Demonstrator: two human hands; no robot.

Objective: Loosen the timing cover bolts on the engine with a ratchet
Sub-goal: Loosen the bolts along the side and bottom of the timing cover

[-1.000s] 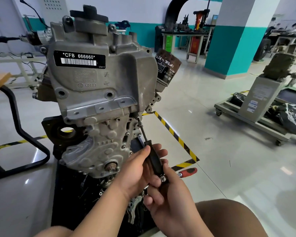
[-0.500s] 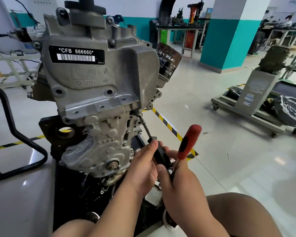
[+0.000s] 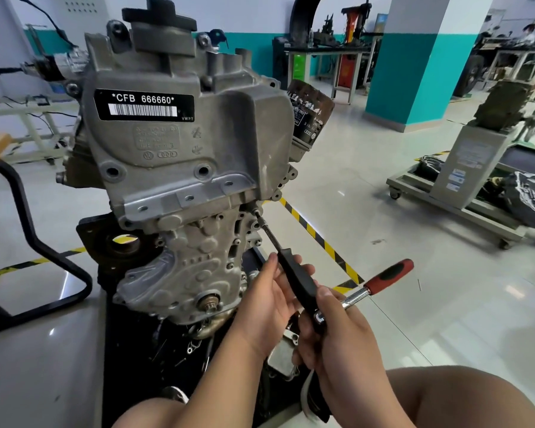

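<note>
Plainly the job was on the right-hand edge of the engine (image 3: 183, 156), which stood upright on its stand with the barcode label (image 3: 144, 105) facing the person. The bolt (image 3: 255, 211) being worked sat just under the step where the upper housing met the lower timing cover (image 3: 192, 267), up and to the left of both hands.

From that bolt a thin steel shaft (image 3: 271, 234) ran down and to the right into a black-handled extension (image 3: 297, 279), so the long axis of the whole tool sloped from the bolt towards the person's lap. The left hand (image 3: 269, 307) was the nearer one to the bolt. Its thumb and fingers were curled around the upper part of the black handle, steadying it in line.

The right hand (image 3: 340, 341) was clenched around the lower end of that handle, where the chrome head of the ratchet (image 3: 386, 276) joined it. The ratchet's red-and-black grip stuck out free, up and to the right, across the axis of the extension and pointing away from the engine.

I judged the next swing would turn about that sloping axis, so the bit had to stay square on the bolt head; if the left hand let the extension tilt, it could slip off. Whether the bit was fully seated I couldn't tell from where I stood.

An oil filter (image 3: 311, 112) hung off the engine above, well apart from the tool.
</note>
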